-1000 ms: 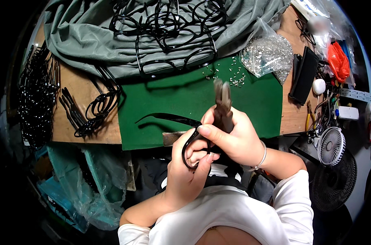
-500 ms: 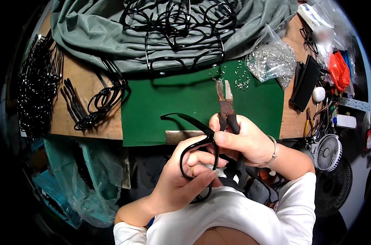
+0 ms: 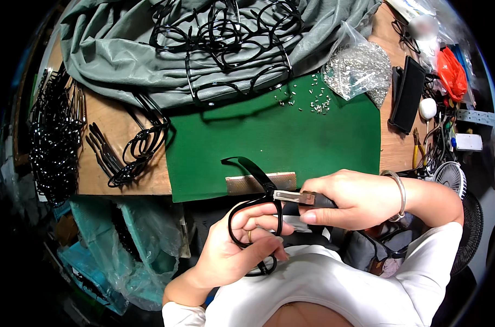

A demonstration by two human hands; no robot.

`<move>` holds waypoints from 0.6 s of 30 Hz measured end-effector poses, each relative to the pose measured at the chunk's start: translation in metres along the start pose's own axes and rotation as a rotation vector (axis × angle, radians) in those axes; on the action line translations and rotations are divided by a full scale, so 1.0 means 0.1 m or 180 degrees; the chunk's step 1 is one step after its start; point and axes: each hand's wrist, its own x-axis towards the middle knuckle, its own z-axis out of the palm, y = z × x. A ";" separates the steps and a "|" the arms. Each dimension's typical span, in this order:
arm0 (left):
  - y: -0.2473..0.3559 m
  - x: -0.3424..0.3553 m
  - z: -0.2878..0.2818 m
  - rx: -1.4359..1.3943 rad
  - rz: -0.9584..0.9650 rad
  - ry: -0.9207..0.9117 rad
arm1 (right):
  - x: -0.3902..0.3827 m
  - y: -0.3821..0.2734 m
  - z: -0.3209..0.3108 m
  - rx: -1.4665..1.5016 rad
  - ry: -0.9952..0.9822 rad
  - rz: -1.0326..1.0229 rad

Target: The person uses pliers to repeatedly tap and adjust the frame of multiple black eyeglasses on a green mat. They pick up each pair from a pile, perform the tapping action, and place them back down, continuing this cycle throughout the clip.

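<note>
My left hand [image 3: 225, 250] is closed around a black eyeglass frame [image 3: 260, 178], its fingers passing through one rim. One temple arm of the frame reaches up and away over the edge of the green mat. My right hand [image 3: 351, 199] grips a pair of pliers [image 3: 294, 197] by its dark handles. The plier jaws point left and meet the frame at its corner, where the temple joins the front. Whether a small part sits between the jaws cannot be made out.
A green mat [image 3: 324, 141] covers the table's middle, with loose small metal pieces [image 3: 319, 103] beside a clear bag of them [image 3: 356, 71]. More black frames lie on grey cloth [image 3: 111, 49] and at left [image 3: 141, 147]. A black case [image 3: 407, 95] and a fan [image 3: 450, 177] stand right.
My right hand has swung the pliers from pointing away to pointing left, and the jaws are now at the frame's corner. The left hand still holds the frame.
</note>
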 end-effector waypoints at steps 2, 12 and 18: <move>-0.02 0.00 0.00 0.0075 -0.0044 -0.0015 | 0.00 -0.05 -0.02 -0.0149 0.0030 0.0000; -0.08 0.03 0.12 0.0081 -0.0034 0.0204 | 0.05 0.03 0.14 -0.1170 0.0890 0.0148; -0.05 0.03 0.11 0.0120 -0.0092 0.0200 | 0.05 0.06 -0.28 -0.0004 -0.0652 0.0208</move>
